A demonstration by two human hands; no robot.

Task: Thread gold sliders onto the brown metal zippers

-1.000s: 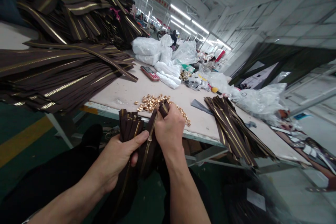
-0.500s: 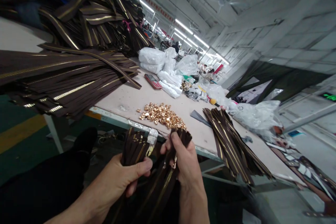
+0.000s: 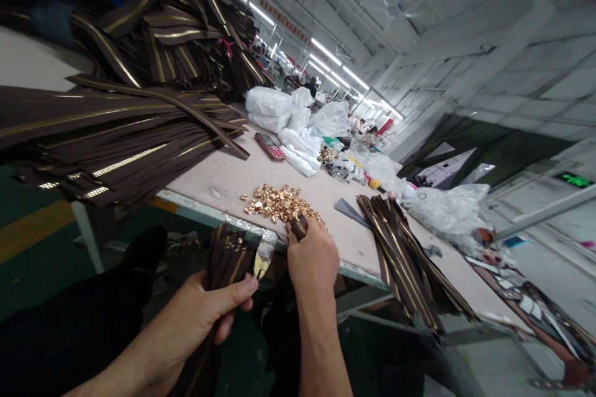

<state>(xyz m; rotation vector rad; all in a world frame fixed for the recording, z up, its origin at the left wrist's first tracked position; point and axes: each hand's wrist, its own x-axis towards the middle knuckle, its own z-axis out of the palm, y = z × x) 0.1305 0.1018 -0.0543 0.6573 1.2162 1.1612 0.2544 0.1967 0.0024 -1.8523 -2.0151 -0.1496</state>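
My left hand (image 3: 223,307) is wrapped round a bundle of dark brown zipper strips (image 3: 226,257) with gold teeth, below the table's front edge. Close to its fingertips, a clear-and-yellow piece (image 3: 264,253) hangs at the edge; what it is I cannot make out. My right hand (image 3: 314,254) is closed at the front edge of a pile of small gold metal pieces (image 3: 274,201). A folded end of brown strip (image 3: 298,227) shows between its fingers, and the fingertips are partly hidden.
Brown zipper strips (image 3: 116,130) lie fanned at the left, with a large heap (image 3: 177,31) behind. A red phone (image 3: 270,146) and white plastic bags (image 3: 298,118) are on the table (image 3: 209,177). Another zipper bundle (image 3: 400,254) hangs over the front edge at the right.
My right hand has moved up and away from the left-hand bundle to the gold pile. The long strips that hung beneath it between my hands no longer show there. My left hand shifted slightly left.
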